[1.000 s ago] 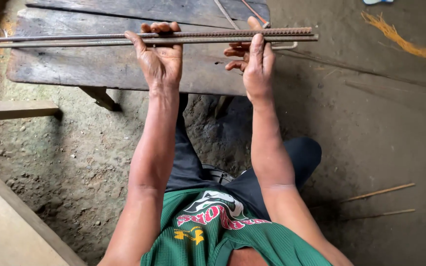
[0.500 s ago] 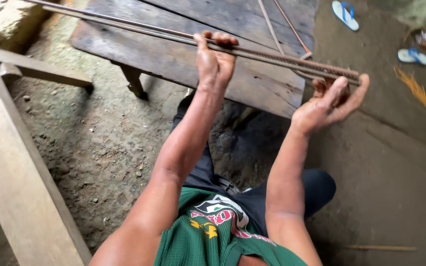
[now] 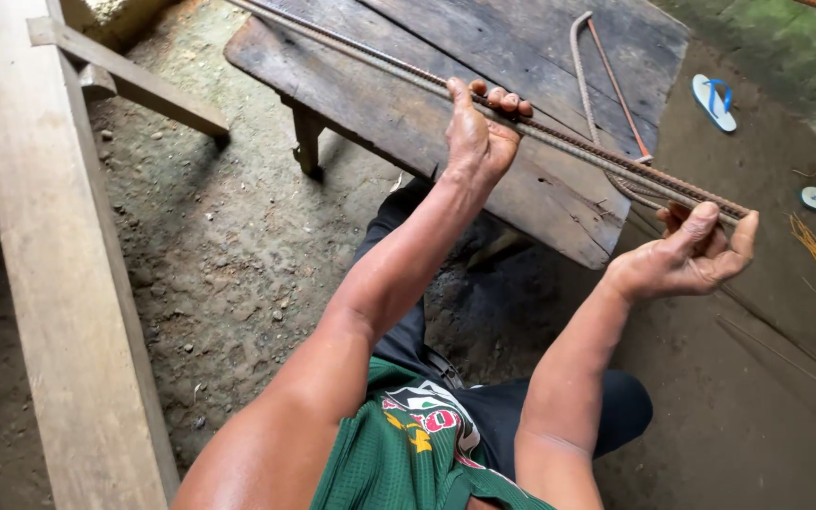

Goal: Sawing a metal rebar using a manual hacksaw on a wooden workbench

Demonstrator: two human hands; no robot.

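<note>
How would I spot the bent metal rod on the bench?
Find the dark wooden bench. Beyond the long ribbed bars the hands hold, a bent grey rod lies on its far right planks. Unlike its straight neighbours, it curves into a hook.

Dirt floor (image 3: 229,246), worn wooden bench (image 3: 521,57), pale timber beams (image 3: 59,283)
</note>
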